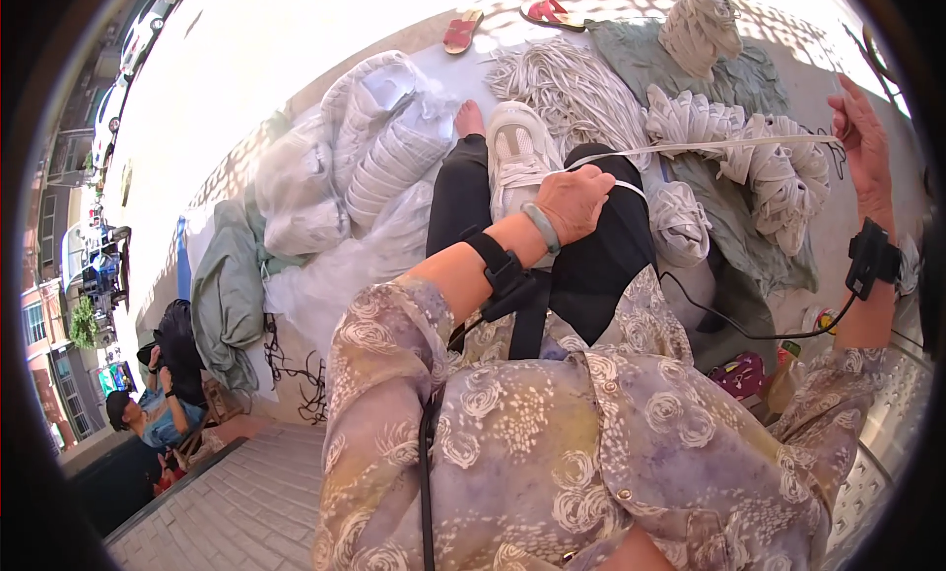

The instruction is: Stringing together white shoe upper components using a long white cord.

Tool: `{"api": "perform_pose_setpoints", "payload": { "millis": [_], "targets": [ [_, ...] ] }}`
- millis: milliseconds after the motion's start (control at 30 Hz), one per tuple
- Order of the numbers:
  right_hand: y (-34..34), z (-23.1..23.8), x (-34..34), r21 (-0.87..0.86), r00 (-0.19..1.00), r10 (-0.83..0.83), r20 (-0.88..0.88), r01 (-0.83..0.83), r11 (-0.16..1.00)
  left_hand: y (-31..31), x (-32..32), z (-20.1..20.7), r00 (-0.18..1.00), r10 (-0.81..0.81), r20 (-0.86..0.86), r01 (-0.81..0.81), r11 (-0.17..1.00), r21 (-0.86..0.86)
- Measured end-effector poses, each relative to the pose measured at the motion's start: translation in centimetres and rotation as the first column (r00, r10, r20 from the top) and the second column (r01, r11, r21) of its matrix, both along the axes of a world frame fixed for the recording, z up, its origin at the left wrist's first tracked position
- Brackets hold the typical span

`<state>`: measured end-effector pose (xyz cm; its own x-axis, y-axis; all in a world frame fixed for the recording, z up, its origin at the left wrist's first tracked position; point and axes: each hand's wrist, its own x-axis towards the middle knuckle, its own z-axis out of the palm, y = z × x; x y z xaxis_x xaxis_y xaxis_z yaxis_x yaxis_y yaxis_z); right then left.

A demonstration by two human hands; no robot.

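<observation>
A white sneaker [519,147] lies toe away on my lap, its front laced with flat white lace. My left hand [574,204] is closed beside its ankle end, over my dark trouser leg. White lace shows at its fingers; the exact grip is partly hidden by the back of the hand. A long white shoelace [709,146] runs taut from beside the sneaker across to the far right. There my right hand [862,133], raised at arm's length, is closed on the lace, its upper fingers partly extended.
Loose white laces [572,88] lie heaped beyond the sneaker. Bundled pale shoe pieces [778,172] rest on green cloth [759,83] to the right. Plastic-wrapped white stacks [379,142] lie left. Red slippers [461,31] lie at the far side. Another person [163,403] sits at lower left.
</observation>
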<state>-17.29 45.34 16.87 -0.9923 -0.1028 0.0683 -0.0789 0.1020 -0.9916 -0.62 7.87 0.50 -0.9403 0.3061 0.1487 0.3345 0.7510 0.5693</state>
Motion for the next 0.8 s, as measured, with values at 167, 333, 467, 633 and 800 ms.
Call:
{"api": "perform_pose_setpoints", "payload": {
  "millis": [167, 333, 467, 633, 800],
  "targets": [
    [-11.3, -6.4, 4.8, -0.045, 0.899, 0.346, 0.268, -0.347, 0.937, -4.7, 3.9, 1.8, 0.992, 0.088, -0.091, -0.071, 0.981, 0.179],
    [-20.2, -11.8, 9.9, -0.166, 0.681, 0.597, 0.425, -0.590, 0.790, -7.4, 4.3, 0.6, 0.928, 0.364, -0.086, -0.339, 0.915, 0.217],
    [-25.0, -14.9, 12.7, 0.183, 0.828, 0.544, 0.135, -0.560, 0.808, -7.3, 4.3, -0.8, 0.924, 0.381, -0.034, -0.370, 0.911, 0.181],
    [-25.9, -16.4, 13.7, 0.447, 0.843, 0.528, -0.100, -0.436, 0.781, -6.6, 4.1, -1.8, 0.928, 0.371, -0.029, -0.361, 0.917, 0.168],
    [-25.1, -17.2, 13.9, 0.344, 0.890, 0.456, 0.025, -0.436, 0.832, -6.4, 3.9, -2.0, 0.921, 0.390, 0.015, -0.387, 0.910, 0.149]
  ]
}}
